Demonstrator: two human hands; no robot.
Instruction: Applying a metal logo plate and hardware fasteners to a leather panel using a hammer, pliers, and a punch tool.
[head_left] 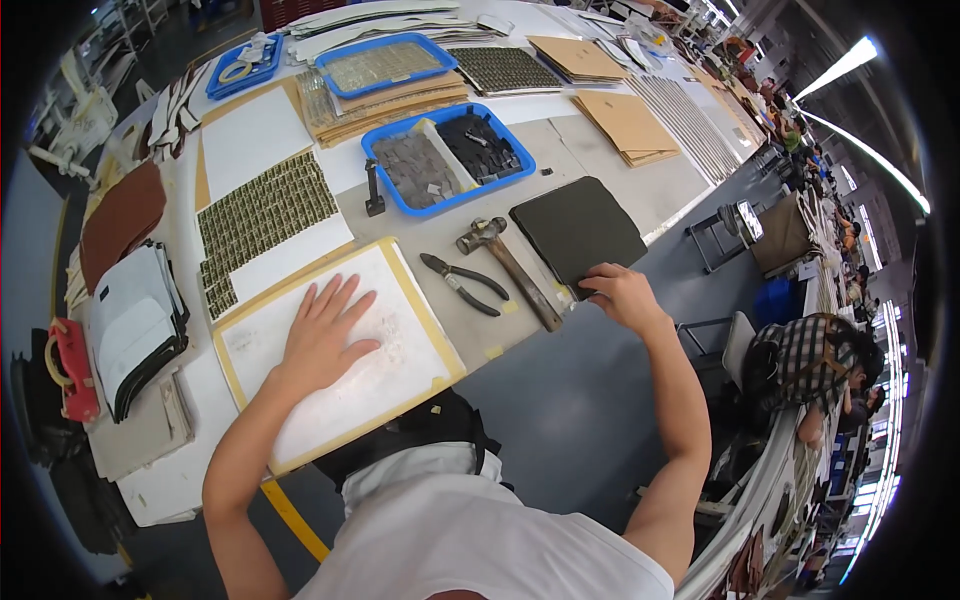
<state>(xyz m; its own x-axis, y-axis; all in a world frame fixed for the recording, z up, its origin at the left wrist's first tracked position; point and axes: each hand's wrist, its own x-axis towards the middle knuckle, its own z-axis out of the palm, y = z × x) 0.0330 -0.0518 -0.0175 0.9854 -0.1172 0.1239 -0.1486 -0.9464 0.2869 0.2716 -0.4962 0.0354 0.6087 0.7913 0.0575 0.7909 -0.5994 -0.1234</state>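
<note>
My left hand (pixel 320 345) lies flat with spread fingers on a white board (pixel 300 420) edged with yellow tape. At the near corner of a dark flat slab (pixel 580 230), my right hand (pixel 622 298) has its fingers pinched together. Whatever is between those fingertips is hidden. Just left of the slab rests a hammer (pixel 515 265), its handle end close to my right fingertips. A pair of pliers (pixel 462 282) with black handles lies between the hammer and the white board, its handles apart.
Beyond the tools, a blue tray (pixel 443 208) holds grey and black pieces. A sheet of patterned small pieces (pixel 270 215) lies at left, near dark folders (pixel 140 315). Brown cardboard sheets (pixel 625 125) and another blue tray (pixel 322 62) stand farther back. A person in checked clothing (pixel 815 355) sits at right.
</note>
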